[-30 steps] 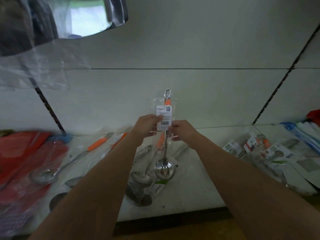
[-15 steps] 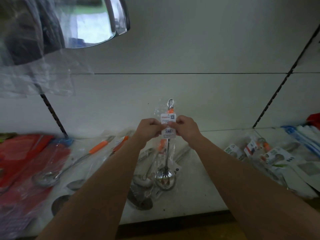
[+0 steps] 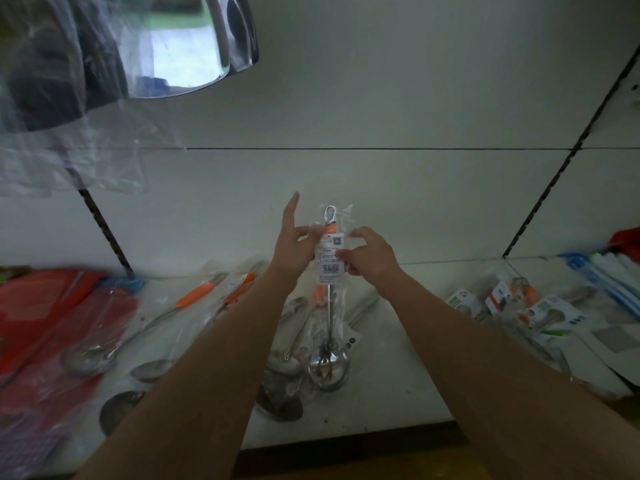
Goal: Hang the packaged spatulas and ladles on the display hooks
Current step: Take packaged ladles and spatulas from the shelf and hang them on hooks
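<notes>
Steel bowl (image 3: 194,43) overhead | loose ladles (image 3: 104,351) on shelf (image 3: 398,393)

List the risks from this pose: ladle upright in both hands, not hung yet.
1. The left hand has a finger raised off the packaged ladle, so the hold rests mostly on the right hand's pinch at the label; the clear bag could slip.
2. The heavy bowl end hangs low above loose ladles on the shelf; a drop would scatter them.
3. No hook is visible nearby.
</notes>
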